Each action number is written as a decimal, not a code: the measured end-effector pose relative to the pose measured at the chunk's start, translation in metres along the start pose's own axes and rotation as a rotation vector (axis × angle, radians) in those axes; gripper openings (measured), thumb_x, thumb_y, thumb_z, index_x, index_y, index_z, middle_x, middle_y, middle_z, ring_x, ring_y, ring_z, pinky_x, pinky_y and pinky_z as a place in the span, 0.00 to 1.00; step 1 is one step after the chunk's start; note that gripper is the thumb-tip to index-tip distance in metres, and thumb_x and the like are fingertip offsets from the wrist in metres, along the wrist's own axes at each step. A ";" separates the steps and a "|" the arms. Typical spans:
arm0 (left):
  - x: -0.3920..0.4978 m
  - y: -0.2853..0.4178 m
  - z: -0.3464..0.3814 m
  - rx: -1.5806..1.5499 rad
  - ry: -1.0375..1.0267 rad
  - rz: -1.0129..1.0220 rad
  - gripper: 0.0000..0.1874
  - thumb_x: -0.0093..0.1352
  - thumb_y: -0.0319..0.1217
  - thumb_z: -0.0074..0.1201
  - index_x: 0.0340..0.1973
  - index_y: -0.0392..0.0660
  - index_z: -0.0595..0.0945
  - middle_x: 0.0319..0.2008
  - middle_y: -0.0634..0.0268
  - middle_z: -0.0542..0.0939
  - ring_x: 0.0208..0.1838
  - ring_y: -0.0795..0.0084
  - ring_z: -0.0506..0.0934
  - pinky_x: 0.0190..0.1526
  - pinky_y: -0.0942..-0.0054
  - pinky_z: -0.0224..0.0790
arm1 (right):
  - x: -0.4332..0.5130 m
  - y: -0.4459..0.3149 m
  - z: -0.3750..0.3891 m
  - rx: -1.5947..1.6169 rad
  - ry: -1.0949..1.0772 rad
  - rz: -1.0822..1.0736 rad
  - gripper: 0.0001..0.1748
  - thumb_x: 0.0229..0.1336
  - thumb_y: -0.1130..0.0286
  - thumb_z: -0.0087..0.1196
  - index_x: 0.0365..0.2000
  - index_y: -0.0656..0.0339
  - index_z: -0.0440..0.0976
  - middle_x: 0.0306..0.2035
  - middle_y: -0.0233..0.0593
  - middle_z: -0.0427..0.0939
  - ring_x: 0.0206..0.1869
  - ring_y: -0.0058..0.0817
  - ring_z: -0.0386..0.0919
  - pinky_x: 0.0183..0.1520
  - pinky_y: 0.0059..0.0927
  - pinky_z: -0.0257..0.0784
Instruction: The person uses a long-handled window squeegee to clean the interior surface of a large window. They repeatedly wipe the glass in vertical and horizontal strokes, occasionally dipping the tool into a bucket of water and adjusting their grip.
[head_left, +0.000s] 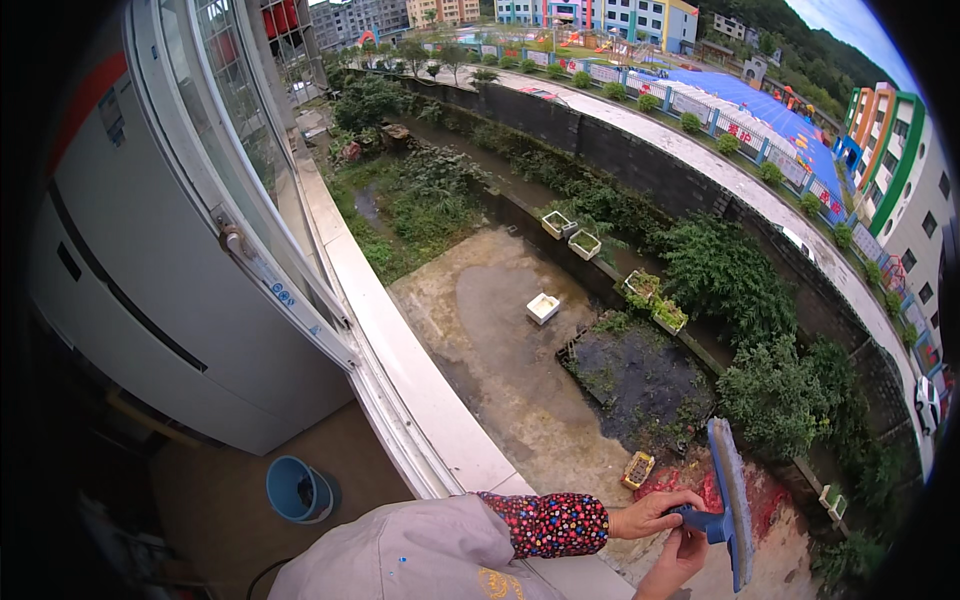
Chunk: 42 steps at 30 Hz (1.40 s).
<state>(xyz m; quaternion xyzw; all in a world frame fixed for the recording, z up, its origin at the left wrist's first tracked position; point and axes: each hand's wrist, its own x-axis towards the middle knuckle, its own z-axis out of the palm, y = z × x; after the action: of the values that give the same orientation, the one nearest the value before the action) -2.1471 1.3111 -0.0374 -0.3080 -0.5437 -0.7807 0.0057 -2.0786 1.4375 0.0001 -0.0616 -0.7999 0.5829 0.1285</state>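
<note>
A blue T-shaped window cleaning tool (718, 525) with a grey pad along its long head is held out beyond the window sill. My left hand (651, 514), below a floral sleeve cuff, grips the short blue handle from above. From beneath, my right hand (681, 556) has its thumb and fingers on the same handle, close against the left fingers. The tool's head stands nearly upright in the picture, to the right of both hands. Part of the handle is hidden by the fingers.
A white window frame (420, 442) and pale sill (390, 315) run beside me, with a sliding glass pane (247, 112) at upper left. Indoors are a blue bucket (289, 487) holding something dark, and a grey cabinet-like appliance (187, 300). Far below lies a concrete yard (487, 300).
</note>
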 end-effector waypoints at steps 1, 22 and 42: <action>0.000 0.001 -0.001 0.006 0.001 0.006 0.28 0.76 0.53 0.41 0.55 0.41 0.72 0.48 0.60 0.77 0.51 0.66 0.76 0.56 0.67 0.65 | -0.002 -0.001 0.001 -0.075 -0.024 -0.032 0.12 0.61 0.73 0.60 0.41 0.70 0.74 0.42 0.43 0.77 0.43 0.30 0.76 0.47 0.31 0.74; -0.012 0.007 -0.003 -0.040 -0.008 -0.283 0.19 0.76 0.42 0.44 0.48 0.39 0.76 0.37 0.66 0.77 0.41 0.80 0.74 0.45 0.76 0.69 | -0.016 -0.026 0.012 0.130 -0.032 -0.016 0.16 0.57 0.81 0.58 0.46 0.68 0.69 0.49 0.41 0.71 0.47 0.28 0.76 0.49 0.27 0.76; -0.008 0.021 0.007 -0.162 -0.064 -0.244 0.17 0.76 0.43 0.46 0.49 0.42 0.75 0.44 0.67 0.72 0.45 0.78 0.70 0.49 0.76 0.65 | -0.022 -0.036 0.007 0.313 0.084 0.127 0.11 0.60 0.79 0.57 0.44 0.67 0.73 0.41 0.39 0.76 0.38 0.26 0.80 0.39 0.23 0.79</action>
<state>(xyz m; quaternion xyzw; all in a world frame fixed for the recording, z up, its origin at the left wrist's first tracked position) -2.1302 1.3057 -0.0217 -0.2638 -0.5122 -0.8067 -0.1315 -2.0573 1.4146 0.0290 -0.1154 -0.6879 0.7041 0.1330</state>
